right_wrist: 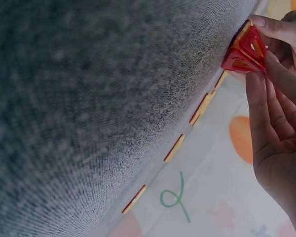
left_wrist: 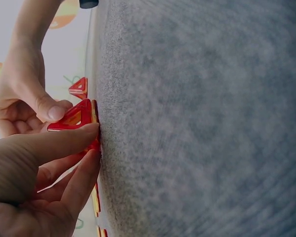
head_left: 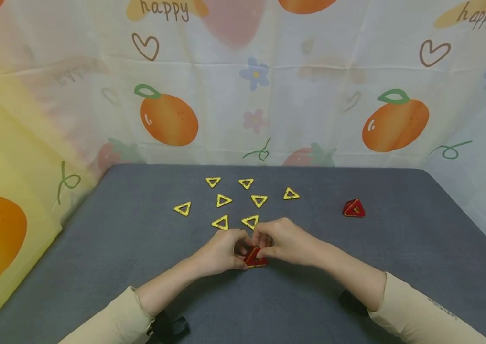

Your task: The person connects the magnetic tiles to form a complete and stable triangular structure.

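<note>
A small pyramid of red triangular tiles (head_left: 254,261) stands on the table near its middle, between my two hands. My left hand (head_left: 222,251) pinches it from the left; in the left wrist view the thumb (left_wrist: 69,144) lies along the pyramid's near side (left_wrist: 75,120). From the right, my right hand (head_left: 290,242) pinches the top and right side with thumb and fingertips. The right wrist view shows two sloping red faces (right_wrist: 246,52) meeting at an edge. Fingers hide part of the pyramid. Just beyond the hands lie several flat yellow triangular tiles (head_left: 259,200).
A second red pyramid (head_left: 354,209) stands apart on the right side of the grey table (head_left: 397,248). The yellow tiles spread across the table's middle and back, one (head_left: 182,209) farthest left. A printed cloth (head_left: 225,105) hangs behind the table.
</note>
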Motion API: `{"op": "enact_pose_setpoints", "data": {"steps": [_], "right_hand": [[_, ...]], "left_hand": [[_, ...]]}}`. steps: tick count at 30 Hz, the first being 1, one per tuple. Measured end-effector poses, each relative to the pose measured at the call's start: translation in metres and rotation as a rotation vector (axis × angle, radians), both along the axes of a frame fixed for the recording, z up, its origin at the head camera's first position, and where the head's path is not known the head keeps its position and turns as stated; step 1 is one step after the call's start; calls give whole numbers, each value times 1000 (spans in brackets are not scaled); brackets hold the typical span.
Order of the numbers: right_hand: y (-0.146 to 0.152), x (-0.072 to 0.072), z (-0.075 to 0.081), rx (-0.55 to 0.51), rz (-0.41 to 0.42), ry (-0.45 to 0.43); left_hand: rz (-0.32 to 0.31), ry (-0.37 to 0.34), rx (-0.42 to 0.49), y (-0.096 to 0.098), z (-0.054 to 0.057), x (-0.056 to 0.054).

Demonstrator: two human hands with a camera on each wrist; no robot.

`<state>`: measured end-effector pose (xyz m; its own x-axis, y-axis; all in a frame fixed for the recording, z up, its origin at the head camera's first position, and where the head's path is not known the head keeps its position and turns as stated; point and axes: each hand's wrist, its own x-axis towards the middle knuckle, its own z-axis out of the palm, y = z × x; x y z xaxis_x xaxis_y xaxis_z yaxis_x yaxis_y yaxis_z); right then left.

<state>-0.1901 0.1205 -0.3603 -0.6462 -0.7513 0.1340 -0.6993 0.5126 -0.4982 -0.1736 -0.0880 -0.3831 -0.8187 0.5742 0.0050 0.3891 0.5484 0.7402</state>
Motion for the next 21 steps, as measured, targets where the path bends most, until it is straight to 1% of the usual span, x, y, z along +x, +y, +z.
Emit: {"op": "enact_pose_setpoints", "data": {"steps": [4,9,12,16,21], "right_hand": [[2,-1,0,7,-25,-37],[6,-3,-2,35,-64,-132],[8,-4,-4,57,-53,-179],[8,-6,-6,63,-29,-238],[5,-6,-10,49,-25,-272]], "left_hand": [[-10,13,-8,-2,-1,-1],[21,18,-23,-5,-2,-2],[37,1,-24,-5,-2,-2],[26,-6,-11,-5,-3,-1],[38,2,1,-5,-4,1]]}}
